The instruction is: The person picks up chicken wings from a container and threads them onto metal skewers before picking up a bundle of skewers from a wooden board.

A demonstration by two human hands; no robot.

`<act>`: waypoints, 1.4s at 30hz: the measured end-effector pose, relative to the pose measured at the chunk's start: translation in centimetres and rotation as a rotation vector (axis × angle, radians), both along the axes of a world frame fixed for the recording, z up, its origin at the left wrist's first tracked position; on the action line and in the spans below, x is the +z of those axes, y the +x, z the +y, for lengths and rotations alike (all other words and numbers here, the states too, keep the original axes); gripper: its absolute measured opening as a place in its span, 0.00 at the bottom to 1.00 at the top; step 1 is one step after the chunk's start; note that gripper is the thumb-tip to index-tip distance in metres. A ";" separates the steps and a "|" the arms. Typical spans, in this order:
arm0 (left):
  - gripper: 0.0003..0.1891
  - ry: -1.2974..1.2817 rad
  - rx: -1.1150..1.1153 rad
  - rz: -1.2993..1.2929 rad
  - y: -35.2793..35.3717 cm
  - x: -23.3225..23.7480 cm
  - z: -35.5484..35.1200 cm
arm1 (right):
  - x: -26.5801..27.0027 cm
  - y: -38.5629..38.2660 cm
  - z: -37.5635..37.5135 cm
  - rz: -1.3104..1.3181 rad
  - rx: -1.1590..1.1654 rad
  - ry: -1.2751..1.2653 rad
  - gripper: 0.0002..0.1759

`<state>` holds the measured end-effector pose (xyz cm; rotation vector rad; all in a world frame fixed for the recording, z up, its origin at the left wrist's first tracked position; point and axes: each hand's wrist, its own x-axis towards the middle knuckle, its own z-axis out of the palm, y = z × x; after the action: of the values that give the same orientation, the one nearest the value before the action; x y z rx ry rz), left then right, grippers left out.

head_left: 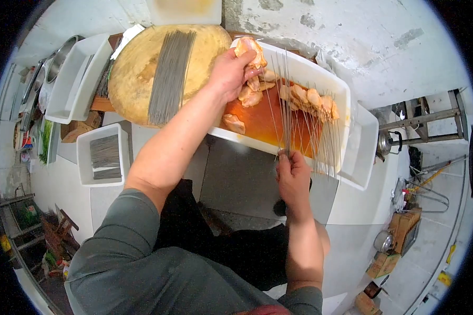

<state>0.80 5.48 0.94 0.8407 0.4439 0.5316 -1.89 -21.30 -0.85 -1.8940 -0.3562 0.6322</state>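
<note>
So the left hand [231, 73] has a piece of raw meat [251, 51] over the white tub [343, 89]'s far left corner, and the right hand [293, 176]'s got thin metal skewers [287, 121] near its front edge.

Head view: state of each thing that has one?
Left hand: closed on meat piece
Meat piece: held up; skewered or not, cannot tell
Right hand: fingers closed on skewers
Skewers: upper ends over tub
Tub: uncovered, red liquid and meat inside
Loaded skewers: meat threaded on, side by side across tub
Block: flat, bare skewers on top
Small bin: uncovered, skewers inside
</note>
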 end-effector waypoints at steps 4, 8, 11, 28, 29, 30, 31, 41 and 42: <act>0.10 0.034 -0.056 0.018 -0.1 -0.5 0.2 | 0.0 0.1 0.3 -0.070 -0.012 -0.037 0.12; 0.09 0.063 -0.188 0.056 -0.2 -1.3 0.5 | -0.5 0.3 0.6 -0.137 -0.003 -0.038 0.11; 0.09 0.011 -0.162 0.049 -0.3 0.1 -1.1 | -0.3 0.6 1.1 -0.148 -0.022 -0.045 0.11; 0.11 0.033 -0.293 0.069 -0.2 -0.2 -2.8 | -0.2 1.8 3.4 -0.109 -0.085 0.129 0.08; 0.12 0.018 -0.276 0.057 0.0 -0.6 -2.7 | -0.1 1.8 3.6 -0.095 -0.083 0.140 0.08; 0.12 0.002 -0.259 0.046 0.1 -0.9 -2.6 | 0.1 1.8 3.7 -0.082 -0.082 0.152 0.08; 0.12 -0.013 -0.242 0.034 0.2 -1.2 -2.5 | 0.2 1.8 3.8 -0.068 -0.081 0.164 0.08; 0.09 -0.084 -0.229 0.054 -0.2 -0.9 -2.8 | -0.5 1.4 3.9 -0.262 -0.024 0.057 0.09; 0.09 -0.051 -0.250 0.056 -0.2 -1.0 -2.8 | -0.8 1.4 3.8 -0.280 -0.015 0.042 0.10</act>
<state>0.61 2.68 -0.11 0.8494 0.3952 0.2656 -0.48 -17.48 -1.64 -1.9453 -0.5293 0.3457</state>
